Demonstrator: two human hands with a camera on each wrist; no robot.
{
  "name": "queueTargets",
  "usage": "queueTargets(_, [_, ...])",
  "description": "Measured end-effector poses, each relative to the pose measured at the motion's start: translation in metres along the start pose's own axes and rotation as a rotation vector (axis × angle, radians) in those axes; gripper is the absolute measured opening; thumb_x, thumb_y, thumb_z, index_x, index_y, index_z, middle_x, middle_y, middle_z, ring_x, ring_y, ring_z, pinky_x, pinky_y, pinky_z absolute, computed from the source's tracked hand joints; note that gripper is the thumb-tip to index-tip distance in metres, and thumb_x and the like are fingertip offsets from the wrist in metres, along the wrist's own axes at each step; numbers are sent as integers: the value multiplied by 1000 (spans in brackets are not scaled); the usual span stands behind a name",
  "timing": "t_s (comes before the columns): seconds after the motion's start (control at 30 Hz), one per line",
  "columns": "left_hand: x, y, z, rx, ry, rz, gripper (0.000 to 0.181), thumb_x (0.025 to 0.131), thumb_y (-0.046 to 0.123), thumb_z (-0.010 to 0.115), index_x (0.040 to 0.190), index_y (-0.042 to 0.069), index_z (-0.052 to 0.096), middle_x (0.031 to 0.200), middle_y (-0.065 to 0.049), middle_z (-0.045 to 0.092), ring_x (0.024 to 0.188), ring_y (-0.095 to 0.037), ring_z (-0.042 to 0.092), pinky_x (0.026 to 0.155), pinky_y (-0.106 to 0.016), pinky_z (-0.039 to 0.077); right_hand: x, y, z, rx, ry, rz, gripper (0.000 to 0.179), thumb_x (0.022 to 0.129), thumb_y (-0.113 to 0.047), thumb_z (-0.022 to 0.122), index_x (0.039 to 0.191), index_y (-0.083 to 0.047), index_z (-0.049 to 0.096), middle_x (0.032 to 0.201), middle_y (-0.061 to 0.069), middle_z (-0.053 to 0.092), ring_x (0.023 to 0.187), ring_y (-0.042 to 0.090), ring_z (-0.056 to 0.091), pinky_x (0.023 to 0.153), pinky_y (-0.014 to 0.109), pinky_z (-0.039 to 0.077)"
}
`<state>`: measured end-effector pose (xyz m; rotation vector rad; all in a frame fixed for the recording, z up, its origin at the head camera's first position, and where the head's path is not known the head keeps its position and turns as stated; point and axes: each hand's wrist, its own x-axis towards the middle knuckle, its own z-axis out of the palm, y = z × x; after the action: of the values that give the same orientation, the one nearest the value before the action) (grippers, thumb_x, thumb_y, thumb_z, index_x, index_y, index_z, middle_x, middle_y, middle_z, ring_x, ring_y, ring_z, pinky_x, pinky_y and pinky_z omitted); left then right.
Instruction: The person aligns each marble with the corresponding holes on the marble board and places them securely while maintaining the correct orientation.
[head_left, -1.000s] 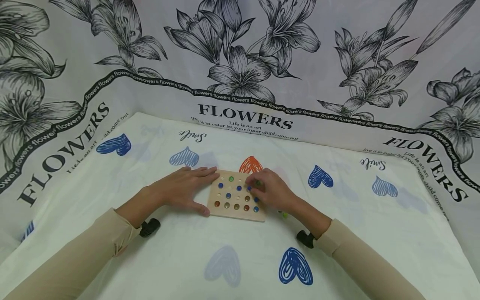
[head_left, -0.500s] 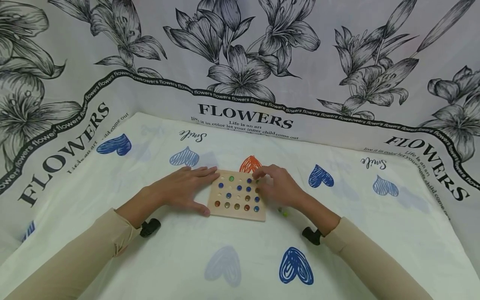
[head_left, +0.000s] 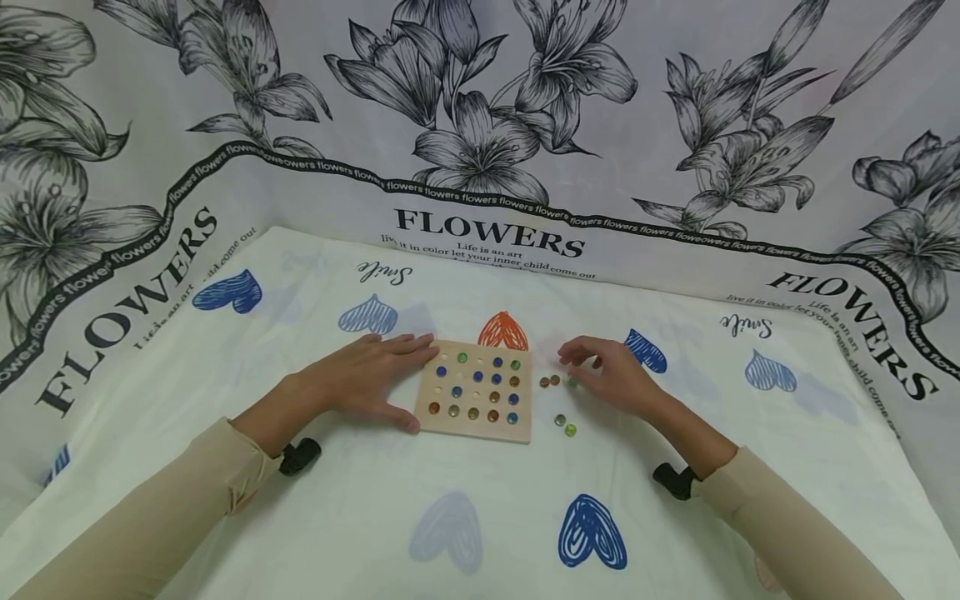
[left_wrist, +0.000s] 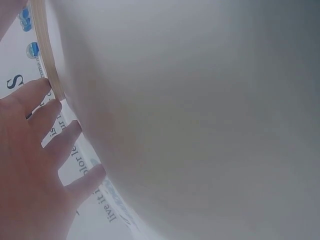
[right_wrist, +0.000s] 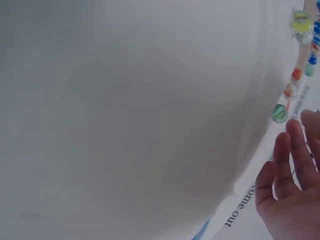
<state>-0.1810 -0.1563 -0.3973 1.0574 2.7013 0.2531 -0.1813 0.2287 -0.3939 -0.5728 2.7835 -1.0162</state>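
Observation:
A pale wooden board [head_left: 474,427] with rows of holes lies flat, several holes filled with glass marbles such as a blue marble [head_left: 478,377] and a green marble [head_left: 462,357]. My left hand [head_left: 375,375] rests along the board's left edge, fingers spread and thumb at the near corner. To the right of the board my right hand [head_left: 611,375] hovers with loosely bent fingers, holding nothing visible. Just beyond its fingertips in the right wrist view is a loose green marble [right_wrist: 280,113]. Two reddish-brown marbles [head_left: 555,380] lie between that hand and the board.
Nearer to me, right of the board, lie a yellow-green marble [head_left: 571,430] and a greyish marble [head_left: 560,420]. A white cloth [head_left: 337,517] printed with hearts covers the table. Behind it hangs a flower-printed curtain [head_left: 480,150].
My right hand has left the board and moved right, over to the loose marbles. The board's right-hand columns, partly covered before, now show fully. My left hand has stayed put.

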Motion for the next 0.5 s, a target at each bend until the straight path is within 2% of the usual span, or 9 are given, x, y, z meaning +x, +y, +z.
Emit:
queueTargets(0.23, [-1,0,1,-2,8,7,110,73,84,59,157,18,33,164,-3,25,149,-31,24,112,-67,28,-8,10,0,55,-90,41,29,88,-2,70,116,-9,70,110,1,71,104,21,63,91,42,52])
queueTargets(0.5, [-1,0,0,1,1,2,109,74,84,59,157,18,33,164,-3,24,149,-31,24,112,-66,27,-9,11,2,46,-100,36,31,87,-1,71,117,-9,69,111,2,70,104,21,63,92,42,52])
